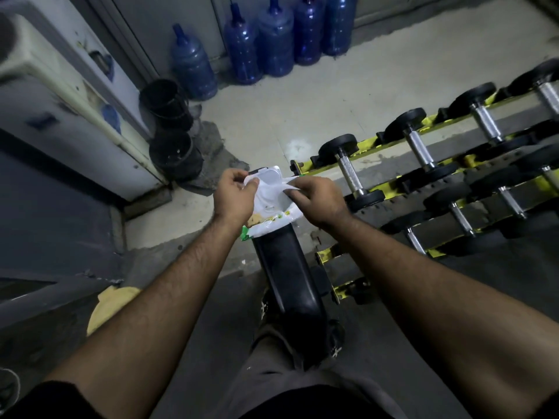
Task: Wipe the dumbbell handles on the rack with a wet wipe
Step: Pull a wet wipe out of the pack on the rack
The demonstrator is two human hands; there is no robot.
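Observation:
A white wet-wipe pack with green print lies on the end of a black padded bench, its lid flipped up. My left hand grips the pack's lid end. My right hand pinches a white wipe that comes out of the opening. To the right stands a yellow rack with several black dumbbells in tiers. The nearest dumbbell's chrome handle lies just right of my right hand.
Several blue water jugs stand at the back wall. Two black buckets sit beside a white air-conditioner unit on the left. A yellow object lies on the floor at lower left. Bare concrete floor lies between jugs and rack.

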